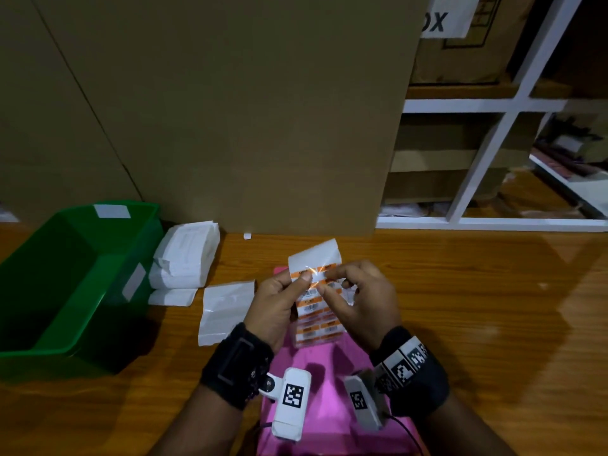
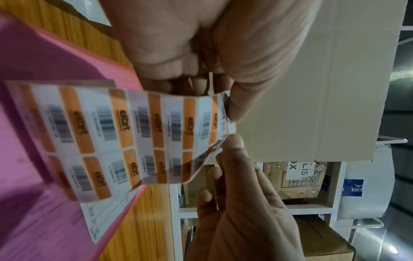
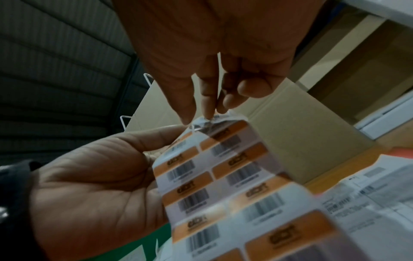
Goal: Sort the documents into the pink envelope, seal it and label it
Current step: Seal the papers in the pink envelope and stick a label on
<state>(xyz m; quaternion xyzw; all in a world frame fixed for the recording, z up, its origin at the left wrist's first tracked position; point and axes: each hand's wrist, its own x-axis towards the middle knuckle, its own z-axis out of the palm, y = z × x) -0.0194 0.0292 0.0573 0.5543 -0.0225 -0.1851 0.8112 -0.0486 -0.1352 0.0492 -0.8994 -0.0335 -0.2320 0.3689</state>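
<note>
A pink envelope [image 1: 332,373] lies flat on the wooden table, under both my hands. Above it I hold a sheet of orange-and-white barcode labels [image 1: 314,311], its blank white top end curled away from me. My left hand [image 1: 304,278] grips the sheet's left edge, thumb on the printed face [image 2: 208,96]. My right hand [image 1: 325,278] pinches a label at the sheet's top edge [image 3: 208,114], where a glossy corner looks lifted from the label sheet [image 3: 223,185]. A printed document [image 2: 100,217] lies on the envelope [image 2: 33,70] beneath the label sheet [image 2: 134,132].
A green bin [image 1: 65,274] stands at the left. Beside it are a stack of white papers [image 1: 184,258] and a loose white sheet [image 1: 223,307]. A tall cardboard panel [image 1: 230,110] stands behind. White shelving [image 1: 493,159] with boxes is at the right.
</note>
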